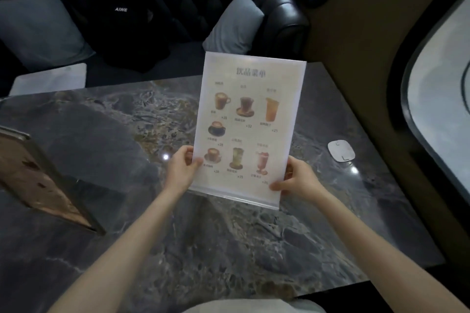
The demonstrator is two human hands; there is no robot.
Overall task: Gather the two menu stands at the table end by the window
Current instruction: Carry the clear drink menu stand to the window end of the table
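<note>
Hands grip one drinks menu stand [248, 129] above the marble worktop [229, 241]: left hand [181, 169] and right hand [296, 179] fingers pinch its lower side edges

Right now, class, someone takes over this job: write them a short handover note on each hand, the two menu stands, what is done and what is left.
Left hand and right hand: both grip the lower side edges of the clear acrylic drinks menu stand, which seems lifted off the dark marble table.
The second, dark-framed stand sits at the table's left edge, away from the window.
Done: first stand in hand.
Left: set it by the window, then bring the other.
</note>
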